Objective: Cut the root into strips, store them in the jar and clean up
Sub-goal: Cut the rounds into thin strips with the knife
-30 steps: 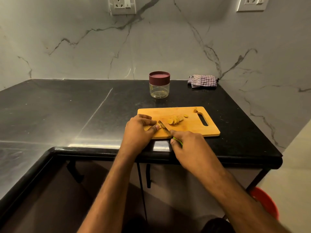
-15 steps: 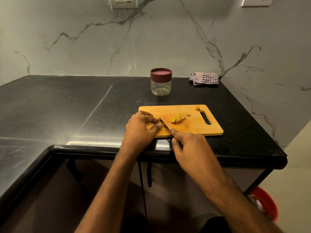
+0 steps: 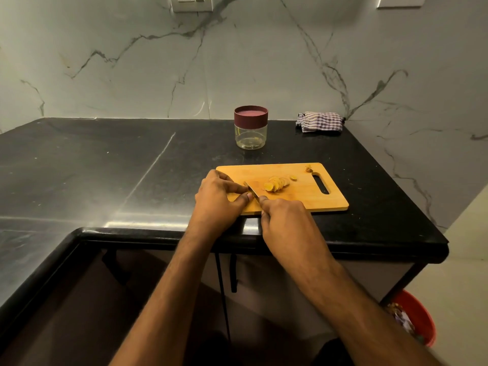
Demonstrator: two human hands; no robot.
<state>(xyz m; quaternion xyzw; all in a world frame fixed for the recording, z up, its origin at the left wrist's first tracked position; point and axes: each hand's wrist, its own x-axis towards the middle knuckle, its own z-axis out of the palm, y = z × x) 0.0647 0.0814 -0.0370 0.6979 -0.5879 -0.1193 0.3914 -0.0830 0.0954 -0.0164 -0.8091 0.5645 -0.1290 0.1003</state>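
Black stone table (image 3: 79,159) edge sits nearest me, and my two hands meet just past it on the near left corner of a bamboo cutting board (image 3: 317,199). My right hand (image 3: 285,220) curls around a knife (image 3: 250,190) handle; the blade angles away and leftward. My left hand (image 3: 216,196) pinches something small against the board right beside the blade, presumably the remaining root, though my fingers hide it. Just right of the blade, a row of yellow root slices (image 3: 277,184) lies fanned, its long axis running away to the right. Farther back stands the jar (image 3: 250,128), lid on, apparently empty. A checked cloth (image 3: 319,122) lies by the wall.
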